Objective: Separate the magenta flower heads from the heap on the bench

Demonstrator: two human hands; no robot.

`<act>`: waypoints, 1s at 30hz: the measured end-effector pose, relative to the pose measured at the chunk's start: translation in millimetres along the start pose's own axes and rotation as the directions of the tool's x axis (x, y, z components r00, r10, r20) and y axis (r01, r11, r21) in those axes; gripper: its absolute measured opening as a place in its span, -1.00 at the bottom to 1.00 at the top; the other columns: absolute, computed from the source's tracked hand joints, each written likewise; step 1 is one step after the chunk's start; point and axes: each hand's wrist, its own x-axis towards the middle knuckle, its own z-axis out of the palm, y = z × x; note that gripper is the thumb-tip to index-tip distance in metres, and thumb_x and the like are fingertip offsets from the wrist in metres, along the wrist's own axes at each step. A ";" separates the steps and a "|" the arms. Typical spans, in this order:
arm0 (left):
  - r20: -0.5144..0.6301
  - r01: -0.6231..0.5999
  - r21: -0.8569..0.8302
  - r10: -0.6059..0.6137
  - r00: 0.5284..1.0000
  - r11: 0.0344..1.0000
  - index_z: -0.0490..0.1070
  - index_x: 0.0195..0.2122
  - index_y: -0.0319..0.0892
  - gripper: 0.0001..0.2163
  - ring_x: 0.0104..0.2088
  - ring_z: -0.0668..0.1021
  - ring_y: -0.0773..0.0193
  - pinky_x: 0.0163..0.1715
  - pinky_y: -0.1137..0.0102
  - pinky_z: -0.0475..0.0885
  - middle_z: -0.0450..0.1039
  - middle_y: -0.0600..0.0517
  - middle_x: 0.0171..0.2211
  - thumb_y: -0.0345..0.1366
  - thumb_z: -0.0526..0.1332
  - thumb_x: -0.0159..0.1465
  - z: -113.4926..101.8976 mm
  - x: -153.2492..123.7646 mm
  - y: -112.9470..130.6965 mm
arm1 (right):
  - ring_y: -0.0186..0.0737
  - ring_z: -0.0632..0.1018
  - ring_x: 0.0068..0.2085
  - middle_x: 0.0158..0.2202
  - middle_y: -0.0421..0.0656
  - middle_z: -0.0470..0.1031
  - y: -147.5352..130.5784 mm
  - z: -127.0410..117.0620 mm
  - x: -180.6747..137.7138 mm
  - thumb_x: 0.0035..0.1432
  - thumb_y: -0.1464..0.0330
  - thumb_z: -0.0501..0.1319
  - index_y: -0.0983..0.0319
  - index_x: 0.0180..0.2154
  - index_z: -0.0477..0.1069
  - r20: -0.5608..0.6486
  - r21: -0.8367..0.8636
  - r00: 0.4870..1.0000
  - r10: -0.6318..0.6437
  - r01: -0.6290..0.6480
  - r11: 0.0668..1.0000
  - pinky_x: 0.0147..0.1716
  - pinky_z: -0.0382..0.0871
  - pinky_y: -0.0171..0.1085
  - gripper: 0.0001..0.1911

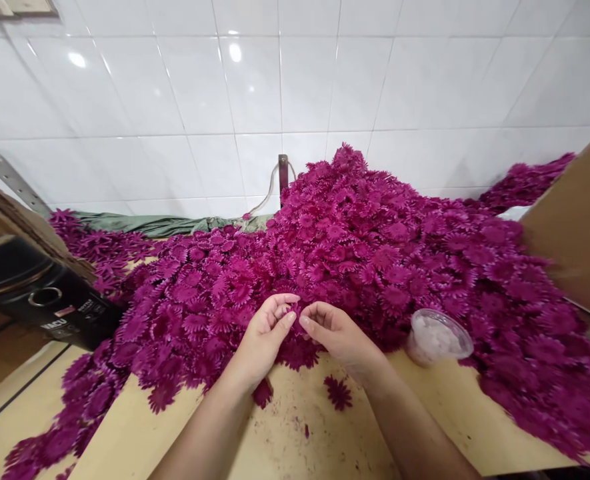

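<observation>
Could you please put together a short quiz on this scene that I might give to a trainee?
1. Multiple choice: which container is nearer to the right hand?
A) the black cylindrical canister
B) the round clear plastic tub
C) both equally near
2. True or false: the two hands are far apart, at opposite ends of the heap.
3. Fill in: on the tan tabletop, a small magenta flower-shaped piece lies between the person's two ____.

Key: 1. B. 2. False; the left hand is close to the right hand, at the near side of the heap of magenta flower-shaped pieces. 3. Forearms.
</observation>
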 end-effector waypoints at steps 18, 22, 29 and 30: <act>0.062 -0.058 0.206 0.046 0.997 0.977 0.33 -0.22 -0.22 -0.76 -0.60 0.18 0.47 -0.57 0.54 0.15 0.06 0.22 -0.62 -0.41 0.15 0.04 2.4 -10.5 6.4 | -0.29 0.36 -0.53 -0.59 -0.20 0.37 0.7 -10.9 2.8 0.06 0.43 -0.03 0.22 -0.56 0.26 -0.381 -0.749 0.844 -0.378 -0.042 0.661 -0.46 0.16 -0.31 -0.79; 0.044 -0.047 0.174 0.040 0.998 0.984 0.31 -0.23 -0.23 -0.77 -0.60 0.17 0.47 -0.58 0.55 0.12 0.06 0.22 -0.62 -0.39 0.16 0.04 1.5 -10.8 5.0 | -0.28 0.42 -0.45 -0.51 -0.18 0.41 -3.2 -17.6 -1.1 0.09 0.34 0.00 0.22 -0.47 0.29 -0.295 -0.598 0.889 -0.351 0.115 0.793 -0.41 0.24 -0.31 -0.83; 0.045 -0.039 0.012 0.038 0.998 0.999 0.30 -0.27 -0.20 -0.74 -0.59 0.23 0.47 -0.55 0.55 0.17 0.12 0.22 -0.62 -0.25 0.23 0.02 -2.8 -5.7 -6.8 | -0.29 0.44 -0.34 -0.39 -0.17 0.43 5.4 2.5 -7.1 0.00 0.31 0.13 0.26 -0.34 0.34 0.007 -0.337 0.989 -0.151 0.144 0.930 -0.33 0.31 -0.29 -0.83; 0.044 -0.034 0.008 0.034 0.998 0.999 0.30 -0.26 -0.20 -0.74 -0.59 0.23 0.48 -0.55 0.56 0.18 0.13 0.22 -0.62 -0.24 0.23 0.03 -2.8 -6.2 -6.6 | -0.28 0.44 -0.32 -0.35 -0.15 0.44 6.6 2.6 -6.1 -0.02 0.33 0.14 0.27 -0.31 0.34 0.020 -0.312 0.993 -0.120 0.120 0.943 -0.30 0.31 -0.28 -0.81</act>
